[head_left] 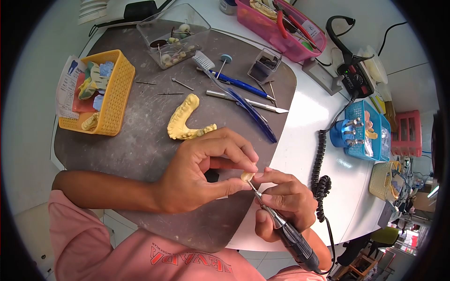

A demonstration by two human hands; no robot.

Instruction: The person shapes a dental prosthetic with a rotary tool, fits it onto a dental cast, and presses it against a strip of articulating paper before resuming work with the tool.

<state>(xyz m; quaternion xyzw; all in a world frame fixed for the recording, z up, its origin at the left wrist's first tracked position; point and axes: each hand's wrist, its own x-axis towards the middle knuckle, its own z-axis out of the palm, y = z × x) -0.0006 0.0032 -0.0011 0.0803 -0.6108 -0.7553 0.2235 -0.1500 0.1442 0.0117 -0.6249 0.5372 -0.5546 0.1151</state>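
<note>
Between the thumb and forefinger of my left hand (206, 171) is pinched a small cream dental crown (246, 176). My right hand (288, 201) grips a black and silver rotary handpiece (293, 241), its thin bur meeting the crown or sitting right against it; the exact contact is too small to tell. Just beyond my left hand lies a yellow plaster dental model (180, 119), shaped like an arch, its near end partly hidden by the fingers. A coiled black cord (321, 164) runs near my right hand toward a black control box (355, 79).
On the grey mat (136, 154) lie a toothbrush (243, 105), a craft knife (248, 101), a blue pen-like tool (239, 84) and loose burs (183, 84). Around them stand a yellow basket (123, 93), a clear box (157, 23), a pink bin (276, 40) and blue baskets (358, 150).
</note>
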